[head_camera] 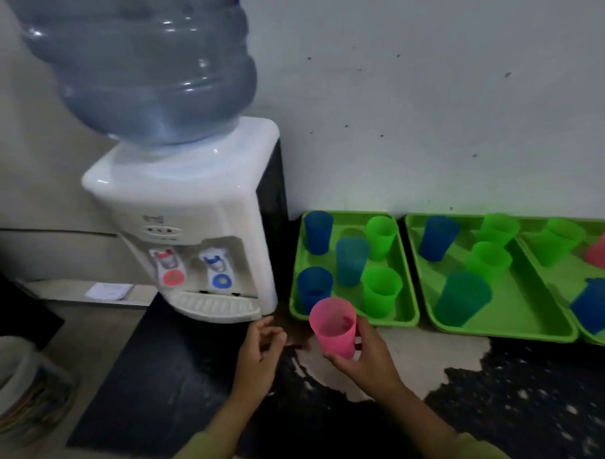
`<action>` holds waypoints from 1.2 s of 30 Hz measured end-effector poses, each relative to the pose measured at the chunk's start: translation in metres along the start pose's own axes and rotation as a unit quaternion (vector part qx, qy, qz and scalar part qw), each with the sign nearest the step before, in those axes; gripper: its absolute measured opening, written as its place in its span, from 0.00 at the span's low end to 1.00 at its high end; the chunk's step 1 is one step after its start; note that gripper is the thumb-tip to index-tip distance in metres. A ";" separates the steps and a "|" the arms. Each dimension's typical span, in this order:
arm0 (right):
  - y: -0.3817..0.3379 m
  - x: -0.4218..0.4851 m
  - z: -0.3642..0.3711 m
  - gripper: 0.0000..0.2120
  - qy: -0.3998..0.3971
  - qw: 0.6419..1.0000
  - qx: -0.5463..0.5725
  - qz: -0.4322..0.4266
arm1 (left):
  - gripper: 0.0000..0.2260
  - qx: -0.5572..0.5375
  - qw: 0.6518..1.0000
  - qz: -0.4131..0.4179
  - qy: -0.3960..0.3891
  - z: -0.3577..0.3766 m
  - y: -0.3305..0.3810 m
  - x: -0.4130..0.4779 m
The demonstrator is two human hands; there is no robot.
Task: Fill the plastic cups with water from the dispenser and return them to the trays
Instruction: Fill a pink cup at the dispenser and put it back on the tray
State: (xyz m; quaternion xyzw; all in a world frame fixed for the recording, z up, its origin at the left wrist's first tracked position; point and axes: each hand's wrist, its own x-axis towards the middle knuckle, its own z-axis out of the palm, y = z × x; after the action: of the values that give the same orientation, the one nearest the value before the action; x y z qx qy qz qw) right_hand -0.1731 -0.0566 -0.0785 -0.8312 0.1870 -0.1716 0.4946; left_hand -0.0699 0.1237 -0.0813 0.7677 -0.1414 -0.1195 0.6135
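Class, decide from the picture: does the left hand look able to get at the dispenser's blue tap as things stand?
Probably yes. The left hand holds nothing and hovers close to the blue tap, with nothing blocking the way; the right hand holds the pink cup off to the side.

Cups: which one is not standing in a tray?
The pink cup held by the right hand; every other cup stands in a green tray.

Dark speckled counter (pixel 528 391) w/ a pale worn patch (pixel 410 350) near its middle. White dispenser (pixel 206 205) stands on it at the left, by the wall. To its right, three green trays sit in a row along the wall: left tray (pixel 356 321), middle tray (pixel 518 305), right tray (pixel 563 272) — rims close together, the right one cut off by the frame edge.
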 end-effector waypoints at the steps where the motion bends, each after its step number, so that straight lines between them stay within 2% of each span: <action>1: -0.007 0.001 0.016 0.30 -0.003 1.000 -0.001 0.002 | 0.12 0.010 1.000 -0.001 0.011 -0.018 -0.004 0.005; 8: -0.048 0.020 0.134 0.33 -0.044 0.999 -0.002 0.006 | 0.07 0.023 0.996 -0.014 0.090 -0.131 -0.020 0.052; 13: -0.083 0.037 0.190 0.26 -0.024 0.998 -0.055 0.014 | 0.03 0.000 0.994 -0.007 0.112 -0.178 -0.022 0.082; 19: -0.107 0.069 0.228 0.23 -0.039 0.992 -0.113 0.026 | 0.05 -0.010 0.996 0.016 0.084 -0.205 -0.017 0.111; 24: -0.115 0.095 0.257 0.20 -0.010 0.980 -0.194 0.040 | 0.04 -0.026 0.998 0.026 0.060 -0.212 -0.017 0.122; 27: -0.123 0.104 0.267 0.17 0.012 0.991 -0.115 0.065 | 0.08 -0.024 0.999 0.036 0.030 -0.212 -0.017 0.123; 29: -0.124 0.106 0.271 0.19 0.021 0.994 -0.082 0.063 | 0.10 -0.019 0.999 0.041 -0.001 -0.212 -0.017 0.125; 32: -0.118 0.107 0.268 0.22 -0.024 0.996 -0.090 0.007 | 0.13 -0.035 0.998 0.039 -0.038 -0.211 -0.020 0.127; 34: -0.126 0.108 0.268 0.15 -0.009 0.996 -0.092 -0.010 | 0.16 -0.045 0.997 0.030 -0.054 -0.211 -0.024 0.130; 35: -0.131 0.107 0.269 0.10 0.023 0.998 -0.057 -0.004 | 0.18 -0.046 0.997 0.026 -0.060 -0.211 -0.027 0.131; 36: -0.134 0.107 0.271 0.11 0.041 0.999 -0.018 0.017 | 0.19 -0.042 0.997 0.023 -0.066 -0.211 -0.029 0.132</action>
State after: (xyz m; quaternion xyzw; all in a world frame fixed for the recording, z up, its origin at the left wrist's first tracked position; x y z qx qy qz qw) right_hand 0.0665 0.1568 -0.0719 -0.8292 0.2241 -0.1941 0.4739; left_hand 0.1303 0.2735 -0.0649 0.7280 -0.1940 -0.1612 0.6375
